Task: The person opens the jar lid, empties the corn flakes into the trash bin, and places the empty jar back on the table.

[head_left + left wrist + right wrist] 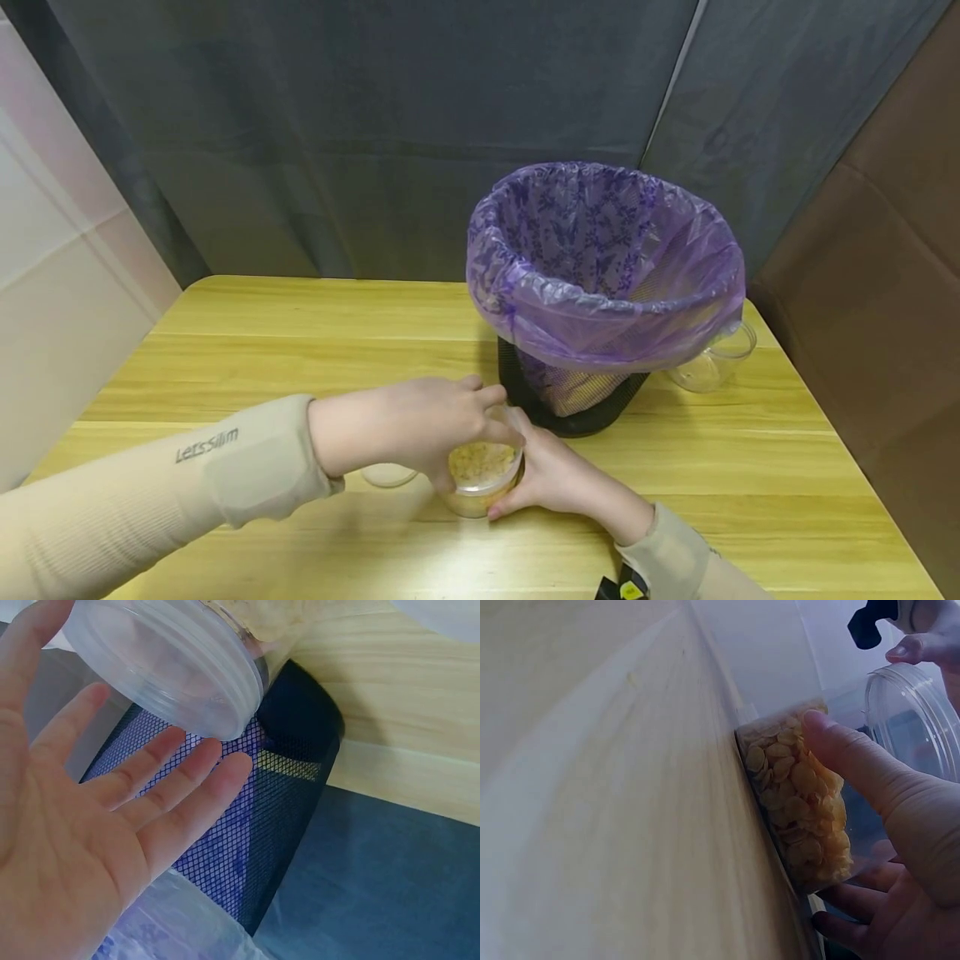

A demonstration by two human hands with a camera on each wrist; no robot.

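A clear plastic jar (480,500), part-filled with pale yellow flat pieces (795,802), stands on the table. My right hand (551,471) grips its side, thumb on the near wall and fingers behind, as the right wrist view (930,832) also shows. Above the jar's top reaches my left hand (427,421); in the left wrist view its fingers (199,795) are spread beside the translucent top (180,667), with the thumb near the rim. Whether a lid covers the jar I cannot tell. A round whitish disc (388,475) lies left of the jar, partly hidden by my left wrist.
A black mesh bin (517,379) lined with a purple bag (600,329) stands just behind the jar. Behind it at the right is another clear jar (705,371), partly hidden. Dark cloth (300,150) hangs beyond the wooden table (300,333).
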